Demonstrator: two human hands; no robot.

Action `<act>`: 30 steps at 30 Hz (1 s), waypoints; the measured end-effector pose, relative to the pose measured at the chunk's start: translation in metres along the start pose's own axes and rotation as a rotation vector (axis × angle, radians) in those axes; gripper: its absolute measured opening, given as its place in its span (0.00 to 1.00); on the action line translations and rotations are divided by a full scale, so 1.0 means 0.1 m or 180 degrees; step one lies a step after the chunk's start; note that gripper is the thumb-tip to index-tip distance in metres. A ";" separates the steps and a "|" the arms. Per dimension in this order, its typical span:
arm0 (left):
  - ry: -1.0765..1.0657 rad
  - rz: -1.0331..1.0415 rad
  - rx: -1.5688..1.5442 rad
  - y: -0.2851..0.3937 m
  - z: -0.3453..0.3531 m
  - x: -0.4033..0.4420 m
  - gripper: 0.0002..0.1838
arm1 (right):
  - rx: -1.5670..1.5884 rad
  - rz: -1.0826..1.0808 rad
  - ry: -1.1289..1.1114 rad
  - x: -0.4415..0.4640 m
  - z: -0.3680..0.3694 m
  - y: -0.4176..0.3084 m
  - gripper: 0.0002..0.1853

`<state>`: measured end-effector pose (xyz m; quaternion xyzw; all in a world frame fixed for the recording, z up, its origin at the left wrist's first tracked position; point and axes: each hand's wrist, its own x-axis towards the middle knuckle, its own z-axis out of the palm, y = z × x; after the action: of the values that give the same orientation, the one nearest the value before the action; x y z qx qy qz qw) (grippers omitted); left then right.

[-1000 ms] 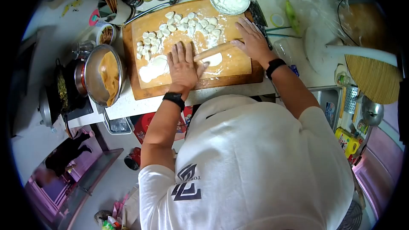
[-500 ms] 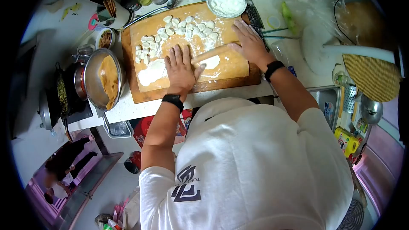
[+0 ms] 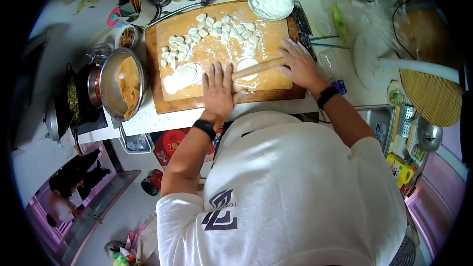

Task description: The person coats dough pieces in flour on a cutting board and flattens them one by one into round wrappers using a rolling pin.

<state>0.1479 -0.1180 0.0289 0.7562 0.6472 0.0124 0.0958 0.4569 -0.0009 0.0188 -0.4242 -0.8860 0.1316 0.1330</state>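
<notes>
A wooden rolling pin (image 3: 261,68) lies across a thin round dough wrapper (image 3: 246,63) on the floured wooden board (image 3: 276,34). My left hand (image 3: 218,91) rests flat over the pin's left end, its fingers stretched out. My right hand (image 3: 301,66) is over the right end, fingers extended and palm down on it. To the left of my left hand lie several overlapping rolled wrappers (image 3: 183,77). Small floured dough pieces (image 3: 217,31) spread in an arc over the upper part of the board.
A bowl of flour (image 3: 270,2) stands at the board's far edge. On the left are a steel bowl with a brown cloth-like sheet (image 3: 129,88), a small bowl of brown food (image 3: 127,36) and a pan (image 3: 73,98). Another person (image 3: 74,182) is at the lower left.
The pin and both hands have shifted slightly toward me on the board, and more of the wrapper shows beyond the pin. The whole view has moved a little.
</notes>
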 end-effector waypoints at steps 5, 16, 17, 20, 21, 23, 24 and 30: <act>0.0416 -0.0040 -0.1190 0.11 -0.16 0.12 0.28 | 0.0377 -0.0070 0.0117 -0.37 0.04 0.02 0.21; 0.1042 -0.0645 -0.0914 0.07 0.08 0.52 0.08 | 0.0534 -0.0106 0.0205 -0.49 -0.03 -0.25 0.15; 0.1151 -0.0643 -0.0850 -0.11 0.04 0.44 0.09 | 0.0523 -0.0096 0.0224 -0.50 -0.01 -0.24 0.15; 0.1266 -0.1040 -0.0326 -0.68 -0.25 0.14 0.06 | 0.0506 -0.0087 0.0306 -0.53 0.04 -0.24 0.15; 0.1682 -0.1221 -0.0108 -0.78 -0.31 0.13 0.09 | 0.0491 -0.0081 0.0282 -0.53 0.03 -0.25 0.15; 0.1363 -0.1080 -0.0260 -0.90 -0.35 0.13 0.20 | 0.0486 -0.0077 0.0246 -0.53 0.04 -0.27 0.15; 0.1361 -0.1082 -0.0258 -0.92 -0.30 0.18 0.20 | 0.0484 -0.0094 0.0227 -0.53 0.05 -0.26 0.15; 0.0906 -0.0748 0.0331 -1.04 0.06 0.54 0.37 | 0.0529 -0.0060 0.0168 -0.46 0.01 -0.25 0.16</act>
<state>0.0562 -0.0506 0.0005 0.6699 0.7378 0.0746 -0.0351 0.4665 -0.0526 0.0207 -0.4066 -0.8722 0.1922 0.1923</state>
